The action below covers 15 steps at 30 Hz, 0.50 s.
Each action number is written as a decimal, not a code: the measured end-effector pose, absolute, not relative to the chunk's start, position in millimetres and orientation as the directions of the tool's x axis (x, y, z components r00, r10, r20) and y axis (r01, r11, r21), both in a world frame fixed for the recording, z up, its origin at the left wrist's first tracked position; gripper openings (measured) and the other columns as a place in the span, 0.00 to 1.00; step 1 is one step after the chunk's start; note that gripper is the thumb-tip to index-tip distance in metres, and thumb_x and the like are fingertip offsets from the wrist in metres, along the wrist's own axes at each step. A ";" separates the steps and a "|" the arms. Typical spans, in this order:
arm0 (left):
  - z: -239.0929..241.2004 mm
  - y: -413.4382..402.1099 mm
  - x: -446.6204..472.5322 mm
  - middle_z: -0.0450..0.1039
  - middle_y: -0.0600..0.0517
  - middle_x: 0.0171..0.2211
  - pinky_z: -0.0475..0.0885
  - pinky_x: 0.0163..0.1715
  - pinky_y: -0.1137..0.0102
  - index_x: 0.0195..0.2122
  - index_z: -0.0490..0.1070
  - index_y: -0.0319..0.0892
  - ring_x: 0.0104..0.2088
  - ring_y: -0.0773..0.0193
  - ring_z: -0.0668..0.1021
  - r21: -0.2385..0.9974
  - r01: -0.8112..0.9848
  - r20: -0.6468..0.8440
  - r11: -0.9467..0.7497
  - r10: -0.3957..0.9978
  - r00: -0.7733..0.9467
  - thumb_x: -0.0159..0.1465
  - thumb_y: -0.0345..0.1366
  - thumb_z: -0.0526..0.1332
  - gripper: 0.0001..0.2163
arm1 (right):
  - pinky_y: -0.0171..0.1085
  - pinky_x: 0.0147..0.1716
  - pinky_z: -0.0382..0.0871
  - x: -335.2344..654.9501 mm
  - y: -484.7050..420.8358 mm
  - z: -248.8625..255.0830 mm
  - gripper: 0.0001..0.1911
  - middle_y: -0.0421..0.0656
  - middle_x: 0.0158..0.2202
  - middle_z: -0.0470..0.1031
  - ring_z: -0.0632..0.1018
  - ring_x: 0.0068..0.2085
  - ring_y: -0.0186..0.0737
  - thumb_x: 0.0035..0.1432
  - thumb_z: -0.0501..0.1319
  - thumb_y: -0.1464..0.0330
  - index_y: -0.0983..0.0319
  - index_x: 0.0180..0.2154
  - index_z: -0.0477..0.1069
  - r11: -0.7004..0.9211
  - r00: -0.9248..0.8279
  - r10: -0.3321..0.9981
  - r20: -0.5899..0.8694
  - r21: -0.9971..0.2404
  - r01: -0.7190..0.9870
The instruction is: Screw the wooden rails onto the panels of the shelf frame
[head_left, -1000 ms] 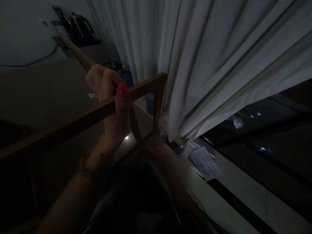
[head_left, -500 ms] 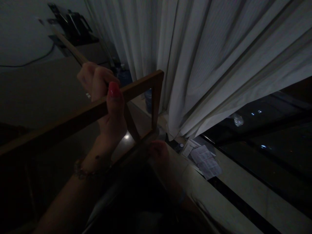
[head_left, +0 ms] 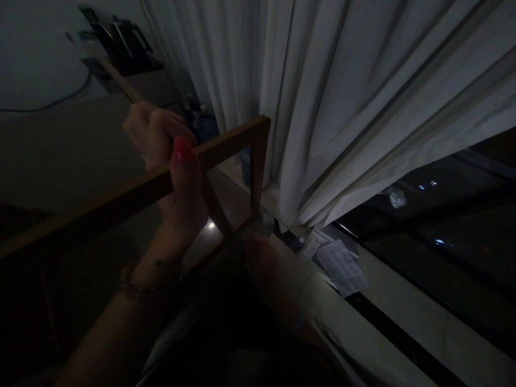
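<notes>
The scene is very dark. My left hand [head_left: 169,161] is closed round a bar of a wooden frame [head_left: 237,142], thumb with a red nail on top, a bracelet at the wrist. The frame's corner juts toward a white curtain [head_left: 342,91]. My right hand [head_left: 262,258] sits low under the frame's bottom bar, in deep shadow. It seems to touch that bar beside something greyish at the corner, but its fingers do not show clearly.
A window sill [head_left: 387,317] runs along the right under dark window glass [head_left: 451,226]. Papers [head_left: 338,263] lie on the sill by the curtain's hem. A dark stand [head_left: 116,43] and a cable are by the wall at upper left.
My left hand and the frame have shifted slightly left and up. The right hand has stayed low under the frame's bottom bar.
</notes>
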<state>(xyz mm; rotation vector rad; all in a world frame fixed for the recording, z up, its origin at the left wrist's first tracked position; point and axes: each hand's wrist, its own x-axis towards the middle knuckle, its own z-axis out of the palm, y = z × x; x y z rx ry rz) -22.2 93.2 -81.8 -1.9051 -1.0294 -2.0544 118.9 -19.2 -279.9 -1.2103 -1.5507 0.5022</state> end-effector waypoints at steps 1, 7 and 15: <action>-81.8 93.3 -22.3 0.59 0.51 0.31 0.61 0.51 0.53 0.26 0.61 0.46 0.40 0.55 0.68 0.374 0.538 0.926 -0.755 0.329 -0.183 0.67 0.61 0.45 0.25 | 0.37 0.31 0.73 118.7 -19.2 -280.9 0.15 0.43 0.29 0.78 0.78 0.29 0.40 0.66 0.55 0.56 0.59 0.34 0.72 0.411 0.072 0.870 0.488 -0.797 0.443; -78.6 89.0 -22.6 0.59 0.51 0.30 0.59 0.55 0.51 0.24 0.62 0.45 0.41 0.55 0.68 0.421 0.524 0.905 -0.740 0.385 -0.183 0.64 0.65 0.46 0.27 | 0.37 0.34 0.73 129.2 -19.1 -281.2 0.12 0.42 0.30 0.76 0.78 0.32 0.39 0.64 0.59 0.58 0.58 0.34 0.72 0.497 -0.038 0.846 0.531 -0.762 0.417; -77.4 83.8 -20.4 0.58 0.50 0.32 0.59 0.53 0.51 0.27 0.62 0.46 0.42 0.54 0.67 0.392 0.553 0.914 -0.735 0.377 -0.147 0.67 0.61 0.44 0.25 | 0.39 0.43 0.75 150.6 -19.6 -281.6 0.21 0.47 0.42 0.76 0.77 0.44 0.40 0.66 0.56 0.73 0.61 0.59 0.63 0.702 -0.433 0.712 0.553 -0.565 0.433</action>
